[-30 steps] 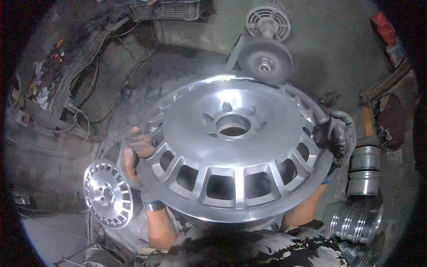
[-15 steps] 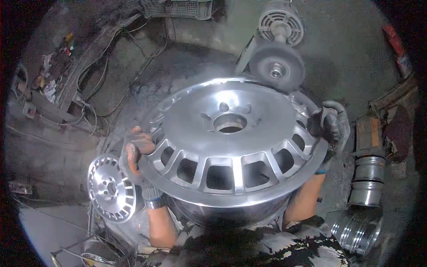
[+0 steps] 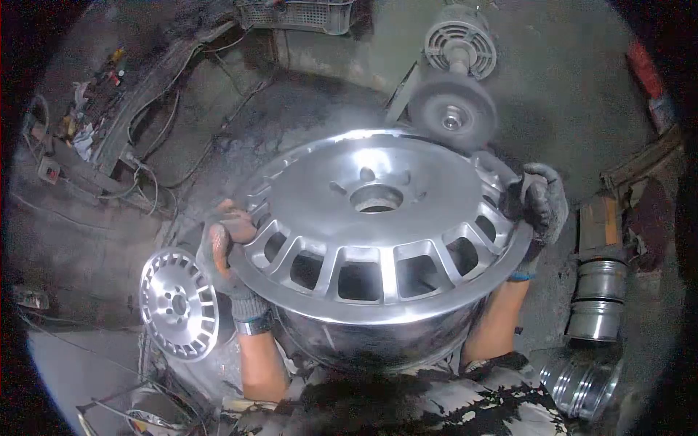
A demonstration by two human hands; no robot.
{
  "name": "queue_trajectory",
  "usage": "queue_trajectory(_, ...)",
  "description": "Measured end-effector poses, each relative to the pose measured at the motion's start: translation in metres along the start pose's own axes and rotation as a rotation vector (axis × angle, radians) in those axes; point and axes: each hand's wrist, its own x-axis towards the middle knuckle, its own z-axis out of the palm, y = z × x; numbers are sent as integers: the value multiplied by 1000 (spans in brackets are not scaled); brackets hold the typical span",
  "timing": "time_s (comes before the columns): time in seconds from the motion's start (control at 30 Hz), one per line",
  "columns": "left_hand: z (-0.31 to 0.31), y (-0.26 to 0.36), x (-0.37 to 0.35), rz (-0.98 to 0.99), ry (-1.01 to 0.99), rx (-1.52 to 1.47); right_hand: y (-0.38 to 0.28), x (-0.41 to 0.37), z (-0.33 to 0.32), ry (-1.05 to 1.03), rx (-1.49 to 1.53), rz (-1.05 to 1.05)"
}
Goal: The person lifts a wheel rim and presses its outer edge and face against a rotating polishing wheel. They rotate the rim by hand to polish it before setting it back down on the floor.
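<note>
A large silver wheel rim (image 3: 320,203) fills the middle of the view, its face tilted up and its barrel toward my lap. Gripping its left edge is my left hand (image 3: 227,232), in a worn grey glove with orange-toned fingers. My gloved right hand (image 3: 539,203) holds the opposite edge, its thumb side darkened. Just beyond the far right edge of the rim is a round buffing wheel (image 3: 452,115), blurred as if spinning, mounted on a motor (image 3: 459,45). The fingers under the rim are hidden.
A second wheel rim (image 3: 178,305) leans at the lower left. At right, shiny metal barrels (image 3: 598,298) are stacked near a cardboard box (image 3: 599,221), with another ribbed barrel (image 3: 582,381) below. A grey plastic crate (image 3: 298,16) sits at the back; cables run along the left wall.
The wheel rim has tipped slightly, its near edge sitting a little higher in view and more of the barrel showing. Both hands keep their hold on it.
</note>
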Motion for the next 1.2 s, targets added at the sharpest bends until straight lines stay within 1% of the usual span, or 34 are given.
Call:
queue_trajectory(0.03,1,0,-1,-52,15,-32,-2,-2,-3,14,-40,-28)
queue_trajectory(0.13,12,6,-2,-81,84,-171,-4,-9,-12,56,-134,-103)
queue_trajectory(0.2,12,13,-3,-70,36,-142,-4,-16,-19,81,-161,-139)
queue_trajectory(0.3,5,6,-4,-13,-38,-79,-14,-21,-26,67,-6,15)
queue_trajectory(0.4,5,5,-4,26,-14,-51,-12,-21,-23,85,32,-4)
queue_trajectory(0.43,6,8,-4,34,12,-48,-10,-19,-21,86,1,-48)
queue_trajectory(0.5,9,25,0,94,-38,84,-4,-11,-14,81,-55,-138)
queue_trajectory(0.53,9,31,0,122,-61,154,-3,-9,-10,68,-28,-110)
queue_trajectory(0.6,13,33,1,174,-61,148,-3,-4,-2,42,24,-50)
queue_trajectory(0.63,12,33,1,200,-61,146,1,-3,-1,32,12,-60)
queue_trajectory(0.67,11,32,2,231,-67,208,6,-2,1,23,-1,-71)
queue_trajectory(0.77,17,39,-3,122,-17,123,9,4,2,36,-16,-101)
queue_trajectory(0.8,20,43,-4,111,-18,151,7,6,2,46,-18,-109)
queue_trajectory(0.87,24,50,-4,85,-22,210,5,4,2,56,-9,-14)
queue_trajectory(0.93,25,54,-5,134,-63,234,4,2,-1,38,68,20)
queue_trajectory(1.0,27,58,-4,167,-83,261,6,3,-2,-11,220,-21)
queue_trajectory(1.07,29,62,-6,171,-83,298,30,13,-5,-58,523,101)
queue_trajectory(1.1,28,62,-6,180,-82,266,49,21,-7,-82,673,162)
queue_trajectory(1.13,28,62,-7,189,-79,233,70,30,-9,-70,439,78)
queue_trajectory(1.17,26,63,-8,198,-76,202,98,36,-11,-48,456,94)
queue_trajectory(1.2,23,61,-8,245,-82,271,127,42,-10,-29,476,111)
